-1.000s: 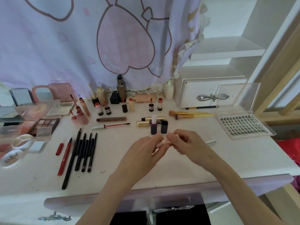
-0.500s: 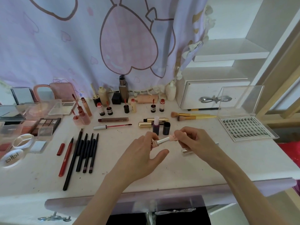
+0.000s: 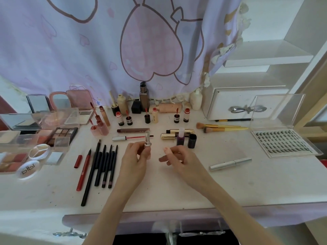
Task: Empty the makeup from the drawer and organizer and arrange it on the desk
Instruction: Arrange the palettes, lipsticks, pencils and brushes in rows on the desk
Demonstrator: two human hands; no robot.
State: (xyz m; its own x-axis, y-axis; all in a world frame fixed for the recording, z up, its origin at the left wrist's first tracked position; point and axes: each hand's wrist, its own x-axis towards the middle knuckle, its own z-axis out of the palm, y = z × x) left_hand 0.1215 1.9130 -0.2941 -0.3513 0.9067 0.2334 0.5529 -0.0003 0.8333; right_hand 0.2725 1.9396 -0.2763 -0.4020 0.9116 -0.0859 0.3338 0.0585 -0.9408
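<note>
My hands have come apart since a moment ago, when both were pulling on one small tube over the middle of the desk (image 3: 177, 188). Now my left hand (image 3: 136, 160) grips the silver-based lipstick (image 3: 148, 139) by itself, thumb and fingertips pinched round its lower part, and it has swung from lying sideways between my hands to standing upright above the desktop, its clear top pointing at the curtain. My right hand (image 3: 178, 157) has drawn off to the right, fingers loosely curled, with the pale pink cap (image 3: 167, 150) nipped at the tips of thumb and forefinger; it is small and partly hidden, so I cannot tell more about the hold. The silver tube (image 3: 230, 163) lies on the desk to the right of that hand, plainer to see than before, when my right hand covered most of it. The rest lies as it did: the row of dark pencils (image 3: 104, 165) and the red pencil (image 3: 84, 169) to my left, the gold tubes (image 3: 177, 134) and the purple bottle (image 3: 180, 139) just beyond my right fingers, the two brushes (image 3: 217, 127) further right, the clear lash case (image 3: 283, 143) by the white drawer box (image 3: 238, 105), and the palettes (image 3: 58, 134) at the far left.
</note>
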